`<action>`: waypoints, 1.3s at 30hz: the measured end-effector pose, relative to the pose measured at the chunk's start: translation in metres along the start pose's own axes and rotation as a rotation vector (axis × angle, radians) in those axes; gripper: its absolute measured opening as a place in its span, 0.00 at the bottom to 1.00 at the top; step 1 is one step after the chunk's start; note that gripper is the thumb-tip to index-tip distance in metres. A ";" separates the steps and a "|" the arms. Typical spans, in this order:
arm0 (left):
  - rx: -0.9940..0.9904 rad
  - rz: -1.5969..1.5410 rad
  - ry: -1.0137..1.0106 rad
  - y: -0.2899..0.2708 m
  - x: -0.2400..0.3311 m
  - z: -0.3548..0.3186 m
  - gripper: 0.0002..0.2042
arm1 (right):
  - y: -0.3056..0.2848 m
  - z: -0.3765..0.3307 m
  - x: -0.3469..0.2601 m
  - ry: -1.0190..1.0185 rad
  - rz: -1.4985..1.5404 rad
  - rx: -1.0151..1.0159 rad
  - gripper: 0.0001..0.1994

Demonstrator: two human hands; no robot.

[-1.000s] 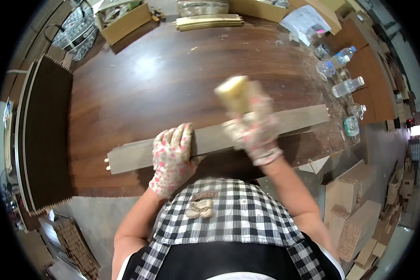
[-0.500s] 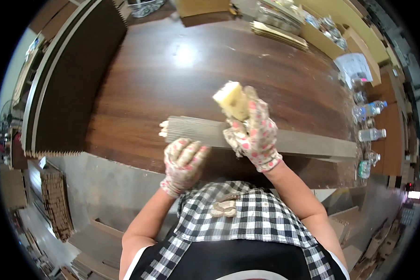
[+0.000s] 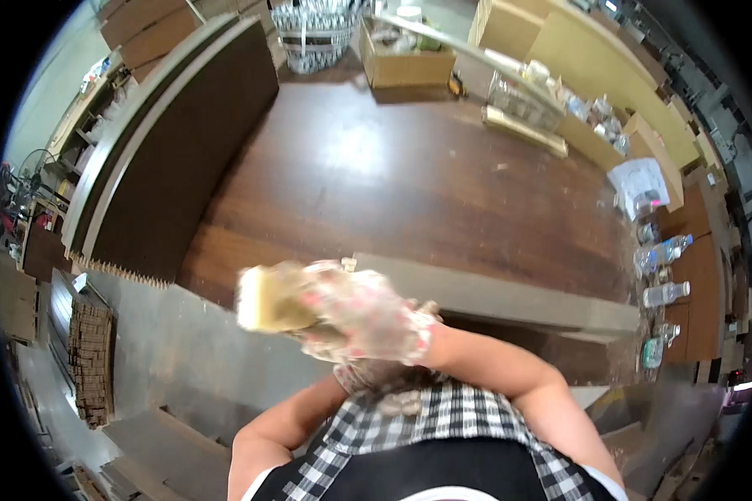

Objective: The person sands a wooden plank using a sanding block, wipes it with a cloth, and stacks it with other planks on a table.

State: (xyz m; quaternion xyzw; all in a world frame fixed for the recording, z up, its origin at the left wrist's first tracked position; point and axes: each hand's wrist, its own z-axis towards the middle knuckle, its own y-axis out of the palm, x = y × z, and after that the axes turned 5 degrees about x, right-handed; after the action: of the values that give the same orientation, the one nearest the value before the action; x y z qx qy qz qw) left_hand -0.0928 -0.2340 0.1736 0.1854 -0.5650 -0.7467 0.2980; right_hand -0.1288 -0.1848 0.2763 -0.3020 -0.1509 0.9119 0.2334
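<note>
My right hand (image 3: 366,311), in a white glove with pink dots, is closed on a yellow sponge block (image 3: 280,302) with a pale face. Motion blurs both the hand and the block, which is past the table's front edge. Just below, my left hand (image 3: 361,378) is mostly covered by the right hand and forearm; its fingers are hidden. A stack of long grey strips (image 3: 510,288) lies along the near part of the brown table (image 3: 409,184), its left end behind the right hand.
Tall dark panels (image 3: 192,138) with jagged lower edges stand at the left. Plastic bottles (image 3: 667,294) line the right edge. At the back are a patterned basket (image 3: 313,37), a cardboard box (image 3: 405,68) and pale strips (image 3: 525,134).
My right hand has swung left and toward me with the sponge block, crossing over the left hand. The left hand has moved down and right. The view has shifted, showing more of the table's far end.
</note>
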 end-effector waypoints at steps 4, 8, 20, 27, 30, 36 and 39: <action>-0.050 0.263 -0.015 -0.011 -0.044 0.028 0.36 | -0.067 -0.007 -0.005 0.125 -0.126 0.205 0.37; 0.088 1.024 -0.220 -0.031 -0.055 0.060 0.33 | -0.103 -0.038 -0.023 0.200 -0.139 0.142 0.37; -0.135 2.702 0.240 0.079 0.061 0.091 0.32 | -0.165 -0.087 -0.040 0.483 0.161 0.606 0.42; 0.659 3.124 0.592 0.110 0.256 0.055 0.27 | -0.140 -0.091 -0.011 0.699 0.342 0.552 0.42; 0.772 3.226 0.702 0.128 0.331 0.064 0.28 | -0.126 -0.081 0.004 0.700 0.286 0.548 0.42; 1.188 3.206 0.460 0.146 0.431 0.102 0.26 | -0.111 -0.073 0.029 0.739 0.204 0.462 0.43; 1.330 3.120 0.306 0.147 0.454 0.116 0.27 | -0.107 -0.065 0.033 0.768 0.246 0.436 0.40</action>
State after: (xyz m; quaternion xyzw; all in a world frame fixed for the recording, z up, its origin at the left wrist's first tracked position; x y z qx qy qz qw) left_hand -0.4718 -0.4730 0.3754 0.3557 0.3565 -0.6043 -0.6174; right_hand -0.0760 -0.0689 0.2541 -0.5778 0.1790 0.7653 0.2203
